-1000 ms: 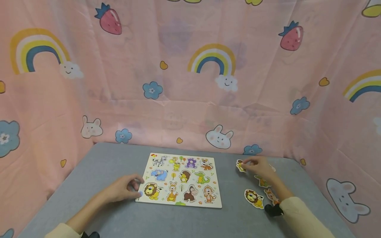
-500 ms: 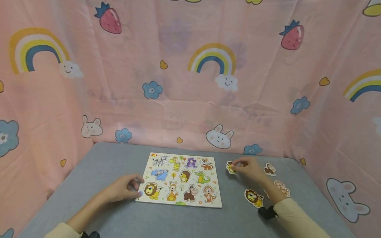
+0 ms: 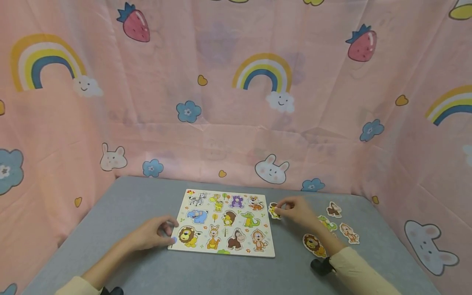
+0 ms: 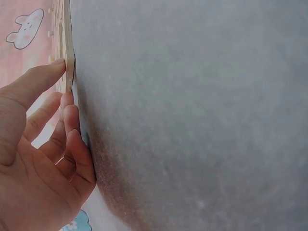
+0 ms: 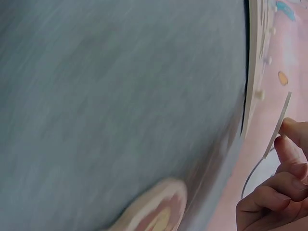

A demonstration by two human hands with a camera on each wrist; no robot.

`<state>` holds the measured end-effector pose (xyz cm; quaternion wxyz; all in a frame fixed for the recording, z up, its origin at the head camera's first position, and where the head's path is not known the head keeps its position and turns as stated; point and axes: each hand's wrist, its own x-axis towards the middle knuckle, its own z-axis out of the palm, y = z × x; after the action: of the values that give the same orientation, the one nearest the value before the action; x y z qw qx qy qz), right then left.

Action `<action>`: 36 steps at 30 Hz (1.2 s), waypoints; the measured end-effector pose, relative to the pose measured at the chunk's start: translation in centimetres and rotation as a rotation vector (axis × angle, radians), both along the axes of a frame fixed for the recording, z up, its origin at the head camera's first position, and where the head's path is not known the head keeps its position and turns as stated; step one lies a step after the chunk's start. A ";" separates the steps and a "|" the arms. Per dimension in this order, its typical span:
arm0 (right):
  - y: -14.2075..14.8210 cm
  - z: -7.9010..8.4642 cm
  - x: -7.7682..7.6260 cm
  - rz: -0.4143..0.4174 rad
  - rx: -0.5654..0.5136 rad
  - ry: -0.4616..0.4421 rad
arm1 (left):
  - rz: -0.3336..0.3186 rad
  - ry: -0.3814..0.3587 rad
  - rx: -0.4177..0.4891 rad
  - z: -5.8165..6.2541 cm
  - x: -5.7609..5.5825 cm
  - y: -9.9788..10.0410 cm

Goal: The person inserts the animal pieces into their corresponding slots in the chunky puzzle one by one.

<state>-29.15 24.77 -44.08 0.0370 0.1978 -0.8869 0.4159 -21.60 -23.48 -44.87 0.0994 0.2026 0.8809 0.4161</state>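
Observation:
My left hand (image 3: 153, 234) holds the left edge of a pale wooden animal puzzle board (image 3: 221, 252) near its front corner. In the left wrist view the thumb (image 4: 41, 82) lies on that edge, with the curled fingers by the corner. Beyond the board's right edge, my right hand (image 3: 298, 213) pinches a small yellow-and-brown hedgehog puzzle piece (image 3: 273, 210) between thumb and fingertips. The right wrist view shows this piece (image 5: 277, 126) edge-on, raised above the table. The board bears a zebra, giraffe, elephant, crocodile and other animal pictures.
Loose pieces lie on the grey table (image 3: 236, 278) at the right: a lion (image 3: 314, 245), a crocodile (image 3: 327, 222), a gorilla (image 3: 334, 209) and a monkey (image 3: 349, 233). Another is mostly hidden under the right forearm. A pink patterned curtain (image 3: 221, 143) surrounds the table's back and sides.
My right hand has carried the hedgehog piece leftward from among the loose pieces to close by the board's right edge, uncovering the gorilla, crocodile and monkey pieces. The left hand has stayed put.

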 end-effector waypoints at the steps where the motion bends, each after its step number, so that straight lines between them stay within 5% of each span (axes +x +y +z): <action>1: -0.2 0.0 0.0 0.006 -0.003 0.003 | -0.003 0.001 0.002 0.0 0.0 0.0; 36: -8.2 -0.3 0.9 0.120 -0.086 -0.064 | -0.033 0.016 0.031 0.1 0.3 0.0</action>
<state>-28.25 16.55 -44.37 -0.0080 0.2353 -0.8556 0.4610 -21.34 -23.52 -44.79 0.0959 0.2218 0.8716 0.4265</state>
